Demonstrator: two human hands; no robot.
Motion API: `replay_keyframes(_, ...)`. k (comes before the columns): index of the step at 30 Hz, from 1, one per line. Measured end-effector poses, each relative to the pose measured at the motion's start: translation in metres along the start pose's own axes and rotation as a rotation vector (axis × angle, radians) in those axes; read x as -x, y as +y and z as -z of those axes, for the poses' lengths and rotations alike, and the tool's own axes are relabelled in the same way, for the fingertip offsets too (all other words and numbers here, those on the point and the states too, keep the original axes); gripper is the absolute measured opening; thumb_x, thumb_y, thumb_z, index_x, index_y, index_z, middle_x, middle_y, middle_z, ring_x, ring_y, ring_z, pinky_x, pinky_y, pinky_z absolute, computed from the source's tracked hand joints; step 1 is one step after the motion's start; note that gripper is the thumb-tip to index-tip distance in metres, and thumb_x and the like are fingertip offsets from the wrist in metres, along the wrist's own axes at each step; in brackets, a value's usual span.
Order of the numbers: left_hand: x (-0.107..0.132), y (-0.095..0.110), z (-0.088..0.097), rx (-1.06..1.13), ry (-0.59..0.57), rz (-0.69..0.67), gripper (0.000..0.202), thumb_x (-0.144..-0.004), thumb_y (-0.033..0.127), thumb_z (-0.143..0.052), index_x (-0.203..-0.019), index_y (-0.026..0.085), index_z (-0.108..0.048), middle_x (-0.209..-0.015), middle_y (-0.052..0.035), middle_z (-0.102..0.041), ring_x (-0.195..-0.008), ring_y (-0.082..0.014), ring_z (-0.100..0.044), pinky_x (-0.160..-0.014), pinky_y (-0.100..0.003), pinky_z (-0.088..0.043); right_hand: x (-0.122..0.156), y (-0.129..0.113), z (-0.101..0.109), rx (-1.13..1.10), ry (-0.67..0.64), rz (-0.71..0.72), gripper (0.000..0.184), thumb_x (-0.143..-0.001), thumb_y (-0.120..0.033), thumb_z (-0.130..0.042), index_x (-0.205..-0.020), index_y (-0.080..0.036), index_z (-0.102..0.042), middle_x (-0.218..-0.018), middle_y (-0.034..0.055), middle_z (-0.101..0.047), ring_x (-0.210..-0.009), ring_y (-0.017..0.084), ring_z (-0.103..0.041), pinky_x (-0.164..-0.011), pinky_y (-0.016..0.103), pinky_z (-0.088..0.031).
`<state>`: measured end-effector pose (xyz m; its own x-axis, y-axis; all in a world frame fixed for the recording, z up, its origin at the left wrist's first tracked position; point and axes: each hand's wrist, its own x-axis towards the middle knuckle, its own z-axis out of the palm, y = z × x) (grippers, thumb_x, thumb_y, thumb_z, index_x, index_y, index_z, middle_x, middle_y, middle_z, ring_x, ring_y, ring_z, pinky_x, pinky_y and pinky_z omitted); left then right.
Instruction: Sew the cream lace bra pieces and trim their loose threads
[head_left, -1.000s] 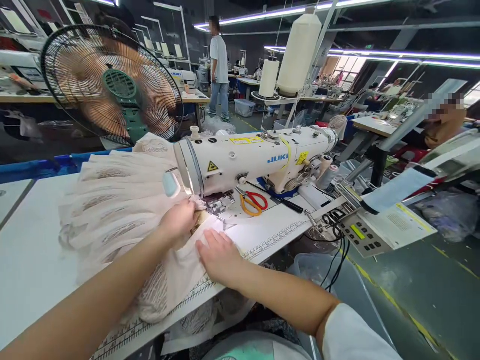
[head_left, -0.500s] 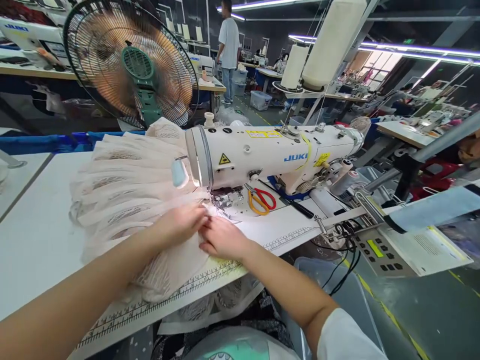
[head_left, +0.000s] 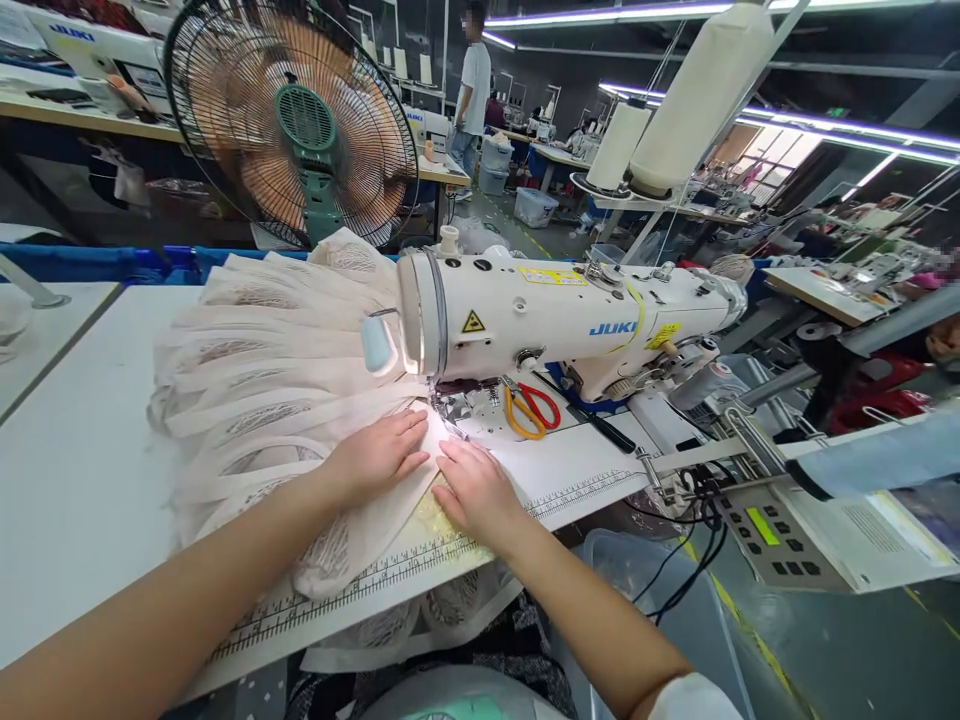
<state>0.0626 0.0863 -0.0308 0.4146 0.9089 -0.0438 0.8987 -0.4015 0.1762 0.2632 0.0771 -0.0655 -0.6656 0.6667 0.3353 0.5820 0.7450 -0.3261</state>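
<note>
1. Right hand (head_left: 476, 492), mid-frame: loosely open, thumb apart, fingertips at pale fabric (head_left: 292, 385) edge.
2. Left hand (head_left: 384, 452), centre: palm down, open, pressing fabric; hands apart, near each other.
3. Fabric: left of centre, bunched, on white table (head_left: 90, 450).
4. Sewing machine (head_left: 547, 315): right of centre.
5. Fan (head_left: 304, 120): upper left.

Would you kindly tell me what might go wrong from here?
The left hand and right hand rest close to where the JUKI sewing machine stitches, so either could get nipped. The pale fabric lies in loose folds, which might bunch. Nearby scissors could snag it.
</note>
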Motion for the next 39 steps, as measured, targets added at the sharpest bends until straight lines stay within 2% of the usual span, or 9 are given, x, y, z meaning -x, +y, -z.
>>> replay_keyframes(16,-0.016,0.006,0.001,-0.108,0.082,-0.015,0.049,-0.093,0.042,-0.031,-0.119,0.012,-0.06,-0.126,-0.0155,-0.061,-0.116,-0.0292,-0.055,-0.096,-0.041,-0.045,0.0,0.003,-0.004,0.002,0.141,0.016,0.029,-0.086,-0.027,-0.052,-0.108,-0.014,-0.065,-0.118,0.0137,-0.065,-0.116,0.026,-0.056,-0.102,0.043,-0.044)
replay_keyframes(27,-0.016,0.006,0.003,-0.125,0.059,-0.018,0.05,-0.093,0.04,-0.032,-0.121,0.008,-0.058,-0.126,-0.0178,-0.061,-0.117,-0.0306,-0.054,-0.096,-0.043,-0.045,0.0,0.003,-0.003,-0.012,0.122,0.007,0.028,-0.086,-0.027,-0.053,-0.108,-0.015,-0.064,-0.118,0.013,-0.065,-0.116,0.025,-0.056,-0.101,0.043,-0.044)
replay_keyframes(32,-0.017,0.005,0.004,-0.125,0.046,-0.006,0.048,-0.093,0.039,-0.034,-0.123,0.011,-0.058,-0.129,-0.0164,-0.059,-0.119,-0.03,-0.053,-0.097,-0.042,-0.045,-0.001,0.003,-0.003,-0.001,0.105,0.011,0.03,-0.086,-0.026,-0.051,-0.11,-0.014,-0.064,-0.119,0.0135,-0.065,-0.117,0.025,-0.056,-0.101,0.042,-0.045)
replay_keyframes(39,-0.024,-0.006,0.008,-0.138,0.04,-0.023,0.048,-0.092,0.04,-0.035,-0.119,0.011,-0.06,-0.13,-0.0177,-0.058,-0.121,-0.0309,-0.053,-0.098,-0.043,-0.045,-0.006,0.002,-0.001,-0.03,0.033,-0.023,0.039,-0.085,-0.026,-0.053,-0.12,-0.011,-0.059,-0.131,0.0148,-0.058,-0.128,0.026,-0.047,-0.103,0.039,-0.044)
